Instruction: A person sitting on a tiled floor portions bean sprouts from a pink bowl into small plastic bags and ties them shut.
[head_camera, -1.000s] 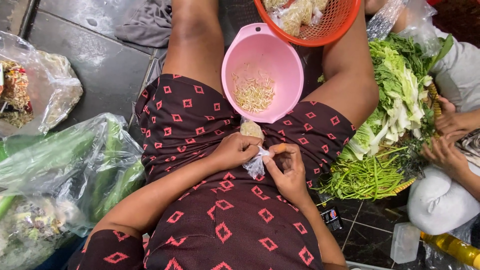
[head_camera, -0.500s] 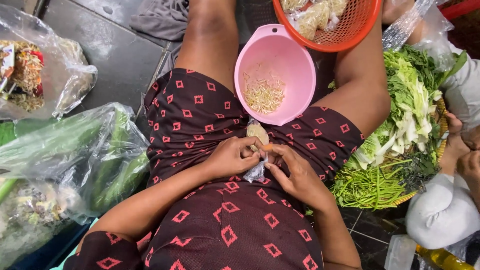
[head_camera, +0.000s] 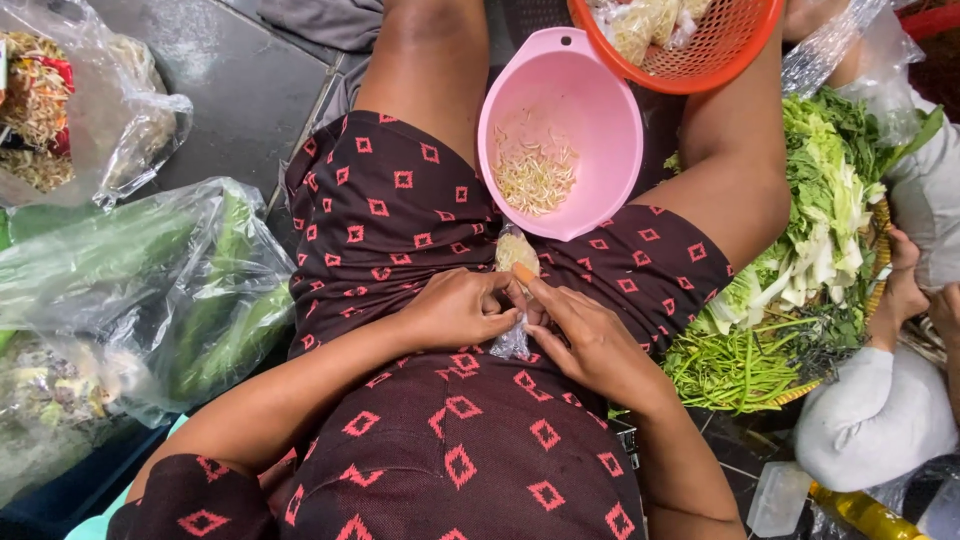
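Both my hands meet over my lap on a small clear plastic bag (head_camera: 515, 255) filled with pale bean sprouts. My left hand (head_camera: 462, 308) pinches the bag's neck with curled fingers. My right hand (head_camera: 580, 335) grips the same neck from the other side, fingers pointing left. The loose tail of the bag (head_camera: 512, 343) hangs below the hands. Just beyond the bag, a pink plastic bowl (head_camera: 600, 110) rests between my thighs with a small heap of bean sprouts (head_camera: 535, 175) inside.
An orange mesh basket (head_camera: 720, 55) with filled bags sits past the bowl. Leafy greens and long beans (head_camera: 800, 270) lie on the right, beside another person's hands (head_camera: 905, 290). Large plastic bags of green vegetables (head_camera: 130, 300) lie left; another bag (head_camera: 60, 110) farther back.
My hands have stayed on the small bag's neck, fingers shifting slightly as they work it. The view has drifted a little, so everything sits a bit to the right.
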